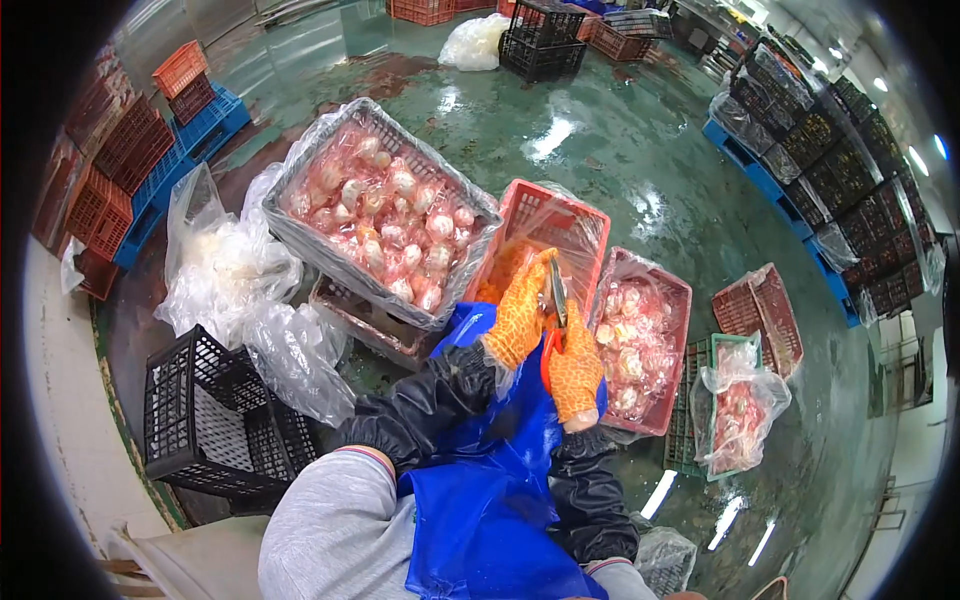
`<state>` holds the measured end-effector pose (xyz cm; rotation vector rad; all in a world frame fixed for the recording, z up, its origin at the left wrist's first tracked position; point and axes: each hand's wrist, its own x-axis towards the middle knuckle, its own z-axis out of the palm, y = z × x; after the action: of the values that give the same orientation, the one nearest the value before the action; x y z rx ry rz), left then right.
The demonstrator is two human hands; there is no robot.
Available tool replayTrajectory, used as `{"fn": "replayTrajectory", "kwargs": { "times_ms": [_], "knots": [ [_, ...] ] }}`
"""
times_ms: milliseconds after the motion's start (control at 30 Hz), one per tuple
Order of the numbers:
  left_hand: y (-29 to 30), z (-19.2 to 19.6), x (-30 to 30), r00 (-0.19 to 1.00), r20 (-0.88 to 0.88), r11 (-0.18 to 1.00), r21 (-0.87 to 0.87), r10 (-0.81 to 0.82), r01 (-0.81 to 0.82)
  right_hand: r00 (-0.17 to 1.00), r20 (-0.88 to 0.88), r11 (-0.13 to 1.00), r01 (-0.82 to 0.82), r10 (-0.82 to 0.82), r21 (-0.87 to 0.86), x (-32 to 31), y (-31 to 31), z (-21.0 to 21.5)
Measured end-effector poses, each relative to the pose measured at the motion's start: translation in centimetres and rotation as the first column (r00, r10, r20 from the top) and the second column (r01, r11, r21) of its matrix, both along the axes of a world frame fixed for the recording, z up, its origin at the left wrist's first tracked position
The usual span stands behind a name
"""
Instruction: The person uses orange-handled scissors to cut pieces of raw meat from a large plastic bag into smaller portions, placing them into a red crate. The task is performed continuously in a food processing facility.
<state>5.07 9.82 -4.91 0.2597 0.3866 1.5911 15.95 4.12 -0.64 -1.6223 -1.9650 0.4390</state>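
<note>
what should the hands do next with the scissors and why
Probably close the scissors for a snip. The right hand holds their red handles, with the blades raised against the left hand, which seems to pinch something too small to identify. Both hands hover above the red crate lined with plastic, so a trimmed piece would likely drop there.

- Grey plastic crate lined with clear film point(290, 225), on the wet floor at upper left, filled with small clear pink-and-white bags point(385, 225).
- Red lined crate point(668, 300) right of centre holds similar bags.
- Clear empty plastic bags point(225, 270) heaped by the grey crate's left edge.
- No labels, signs or screens visible.
</note>
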Motion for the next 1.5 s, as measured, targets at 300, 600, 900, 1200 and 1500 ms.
{"fn": "replayTrajectory", "kwargs": {
  "times_ms": [300,600,900,1200,1500],
  "knots": [
    [-5.9,2.8,-0.2,0.846,-0.47,0.943,0.077,-0.251,0.322,0.331,-0.919,0.956,-0.122,-0.215,-0.267,1.0,-0.9,-0.1],
    [-7.3,1.6,-1.7,0.542,-0.671,0.846,-0.267,-0.506,0.461,0.586,-0.807,0.974,-0.136,-0.069,-0.182,1.0,-1.8,-0.8],
    [-8.2,0.8,-0.6,0.712,-0.604,0.927,-0.145,-0.359,0.345,0.641,-0.767,0.937,-0.25,-0.03,-0.245,1.5,-0.9,-1.2],
    [-1.0,-3.2,-2.9,0.502,-0.817,0.924,0.092,0.283,-0.372,0.863,-0.484,0.944,-0.268,0.146,-0.192,1.3,-4.5,-1.8],
    [-5.3,0.7,-1.3,0.039,-0.95,0.916,0.288,0.31,-0.279,0.863,-0.496,0.926,-0.262,0.098,-0.273,0.7,-4.1,-0.5]
  ]
}}
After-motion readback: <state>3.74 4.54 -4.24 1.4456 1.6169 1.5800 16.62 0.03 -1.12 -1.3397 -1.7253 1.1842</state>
